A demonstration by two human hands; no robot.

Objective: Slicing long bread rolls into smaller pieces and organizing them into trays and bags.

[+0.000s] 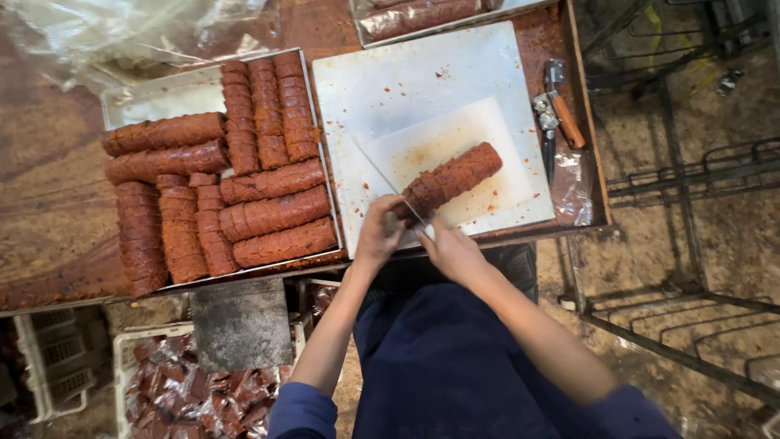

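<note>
The left hand (379,232) is closed on the near end of a reddish-brown log (452,179), which lies slanted on a white sheet (496,175) atop a pale board (406,81), its far end pointing to about 2 o'clock. The right hand (449,248) sits just beside the left, at its 4 o'clock, with its grip closed on the handle of a knife (386,180); the long thin blade runs from the hands toward 10 o'clock across the board and meets the log at its near end. Whether the blade has entered the log cannot be told. At 9 o'clock of the board a metal tray (154,102) holds many more logs (268,215), some whole and lying crosswise, others already cut into slices and set in rows. At 3 o'clock of the board, near the edge of the brown worktop (49,211), lies a tool (556,106) with an orange handle. Above the board, at 12 o'clock, wrapped logs (414,16) lie in clear film. Under the worktop, at 7 o'clock of the hands, a white crate (175,390) holds bagged red pieces.
</note>
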